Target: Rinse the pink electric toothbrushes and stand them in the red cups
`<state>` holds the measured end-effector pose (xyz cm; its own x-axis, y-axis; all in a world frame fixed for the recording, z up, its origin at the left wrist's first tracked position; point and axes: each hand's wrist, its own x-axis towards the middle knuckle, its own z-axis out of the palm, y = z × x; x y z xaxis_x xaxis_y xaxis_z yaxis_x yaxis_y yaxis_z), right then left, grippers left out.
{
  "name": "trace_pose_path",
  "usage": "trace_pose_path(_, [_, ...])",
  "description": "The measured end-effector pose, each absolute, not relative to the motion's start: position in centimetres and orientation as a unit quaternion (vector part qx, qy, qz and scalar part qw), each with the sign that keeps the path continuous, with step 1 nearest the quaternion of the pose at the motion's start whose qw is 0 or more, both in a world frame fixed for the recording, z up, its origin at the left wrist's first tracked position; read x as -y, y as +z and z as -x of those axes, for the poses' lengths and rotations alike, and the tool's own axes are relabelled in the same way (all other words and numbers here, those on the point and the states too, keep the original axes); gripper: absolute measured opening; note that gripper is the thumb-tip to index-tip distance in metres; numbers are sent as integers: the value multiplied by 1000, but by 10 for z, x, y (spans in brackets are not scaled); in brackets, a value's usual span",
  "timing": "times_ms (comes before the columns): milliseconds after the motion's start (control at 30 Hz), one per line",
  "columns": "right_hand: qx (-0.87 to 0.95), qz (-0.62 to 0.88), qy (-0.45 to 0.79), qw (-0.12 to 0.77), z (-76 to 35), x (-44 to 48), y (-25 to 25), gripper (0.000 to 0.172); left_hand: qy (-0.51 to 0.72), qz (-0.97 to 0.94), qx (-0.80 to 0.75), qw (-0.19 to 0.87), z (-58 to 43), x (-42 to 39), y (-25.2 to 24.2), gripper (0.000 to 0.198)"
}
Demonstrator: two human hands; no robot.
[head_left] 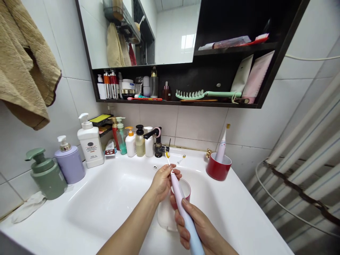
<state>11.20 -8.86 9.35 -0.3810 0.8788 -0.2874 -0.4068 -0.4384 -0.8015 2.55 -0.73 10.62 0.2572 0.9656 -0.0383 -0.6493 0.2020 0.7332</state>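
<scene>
An electric toothbrush [178, 187] with a pink-to-blue handle slants over the sink, its yellow-bristled brush head [168, 158] pointing toward the faucet. My right hand [195, 221] wraps around the lower handle. At the upper end, the fingers of my left hand [162, 181] pinch the neck of the brush head where it meets the handle. Below the hands, partly hidden by them, a red cup with a white inside [186, 187] and a whitish container [165, 216] rest in the sink. A loose brush head [181, 159] lies on the back ledge, right of the black faucet [157, 143].
On the right counter stands a red cup [218, 171] holding another electric toothbrush [221, 150]. Several pump bottles, among them a green one [47, 175] and a purple one [69, 164], line the left and back. A dark mirror cabinet [170, 103] overhangs the white sink [111, 198].
</scene>
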Motion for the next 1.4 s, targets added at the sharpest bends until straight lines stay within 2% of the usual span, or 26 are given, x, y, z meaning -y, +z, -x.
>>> trace_pose_path(167, [379,394,739,394,-114,87,87,36,570,-310,-273,711,-31,10,105,13])
trace_pose_path(300, [477,460,635,397,-109,87,82,41,573,-344,-288,686,-31,11,106,17])
trace_pose_path(367, [508,488,586,400,-107,87,81,40,576,-357,-296,673,-30,11,108,19])
trace_pose_path(467, [497,484,593,409,-106,86,84,34,574,-352,-298,676,-30,14,111,24])
trace_pose_path(633, [469,466,531,531,-121,81,98,25,463,-355,-304,753,-47,37,99,37])
trace_pose_path(733, [430,464,498,593,-136,76,105,25,422,-389,-295,764,-61,57,87,40])
trace_pose_path(833, [406,458,494,618,-150,71,110,27,381,-435,-270,770,-67,67,80,47])
trace_pose_path(1000, [348,448,459,684,-176,62,116,28,329,-451,-246,792,-66,67,79,27])
trace_pose_path(1100, [314,400,479,716,-188,59,118,24,293,-454,-251,803,-66,68,77,27])
trace_pose_path(1233, [294,335,544,711,-191,59,119,17,271,-497,-241,788,-70,71,71,27])
trace_pose_path(1400, [296,334,555,702,-186,57,114,16,305,-538,-299,727,-75,71,63,29])
